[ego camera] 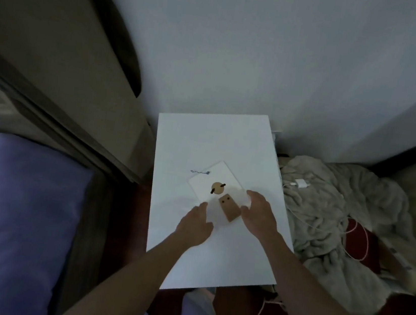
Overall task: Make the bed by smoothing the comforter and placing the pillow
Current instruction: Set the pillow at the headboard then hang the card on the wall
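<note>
The purple comforter [9, 210] lies on the bed at the lower left, with soft quilted folds. No pillow can be told apart in this dim view. Both my hands are away from the bed, over a white nightstand [214, 258] in the middle. My left hand [195, 225] and my right hand [257, 214] each pinch a side of what looks like a clear plastic bag [245, 200]. A brown wooden block [229, 209] sits inside it. Under it lies a white card [221, 175] with a round wooden disc [217, 187].
A padded beige headboard [56, 53] slants along the upper left. A crumpled grey blanket [326, 212] with a white charger [302, 184] and cable lies right of the nightstand. A red item [359, 243] peeks from under the blanket. White walls close off the corner.
</note>
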{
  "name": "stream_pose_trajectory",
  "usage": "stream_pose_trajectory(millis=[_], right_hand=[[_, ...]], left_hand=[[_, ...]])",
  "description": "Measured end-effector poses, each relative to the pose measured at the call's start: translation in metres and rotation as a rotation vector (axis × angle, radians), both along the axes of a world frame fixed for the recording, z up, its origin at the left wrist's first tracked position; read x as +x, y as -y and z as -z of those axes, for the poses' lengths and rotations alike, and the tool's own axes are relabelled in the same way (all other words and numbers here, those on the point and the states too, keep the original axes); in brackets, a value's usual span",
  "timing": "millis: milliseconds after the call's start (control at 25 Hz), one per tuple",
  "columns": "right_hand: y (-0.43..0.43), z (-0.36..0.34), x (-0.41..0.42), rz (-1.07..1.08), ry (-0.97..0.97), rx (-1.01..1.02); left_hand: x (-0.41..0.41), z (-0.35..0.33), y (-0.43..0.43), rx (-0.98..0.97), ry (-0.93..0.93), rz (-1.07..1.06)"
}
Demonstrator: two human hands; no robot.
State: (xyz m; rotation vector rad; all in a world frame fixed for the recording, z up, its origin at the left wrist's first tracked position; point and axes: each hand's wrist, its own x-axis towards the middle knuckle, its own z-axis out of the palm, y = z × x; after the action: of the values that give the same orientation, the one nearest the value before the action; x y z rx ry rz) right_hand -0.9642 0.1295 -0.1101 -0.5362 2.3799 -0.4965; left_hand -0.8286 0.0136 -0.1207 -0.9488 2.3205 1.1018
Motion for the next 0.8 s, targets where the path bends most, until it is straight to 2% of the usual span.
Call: stream_pose_trajectory(millis=[80, 200, 320, 400, 440, 640, 800], right_hand=[[0.000, 0.010, -0.003, -0.027, 0.101, 0.033], [0.003, 0.023, -0.003, 0.031, 0.140, 0.015], [0.006, 0.033, -0.008, 0.070, 0.114, 0.035], [0.007, 0.038, -0.010, 0.075, 0.159, 0.064], [0.008, 0.038, -0.008, 0.087, 0.201, 0.067], [0.019, -0.007, -0.001, 0.259, 0.436, -0.194], [0.047, -0.092, -0.016, 0.268, 0.429, -0.414]], left_hand=[[-0.007, 0.004, -0.009, 0.038, -0.001, -0.083], [-0.017, 0.006, -0.016, 0.151, -0.054, -0.313], [-0.026, 0.003, -0.015, 0.305, -0.081, -0.620], [-0.028, -0.003, -0.005, 0.396, -0.088, -0.841], [-0.026, -0.003, 0.004, 0.424, -0.092, -0.882], [-0.017, -0.043, 0.051, 0.575, -0.155, -0.754], [-0.032, -0.118, 0.089, 0.634, -0.357, -0.738]])
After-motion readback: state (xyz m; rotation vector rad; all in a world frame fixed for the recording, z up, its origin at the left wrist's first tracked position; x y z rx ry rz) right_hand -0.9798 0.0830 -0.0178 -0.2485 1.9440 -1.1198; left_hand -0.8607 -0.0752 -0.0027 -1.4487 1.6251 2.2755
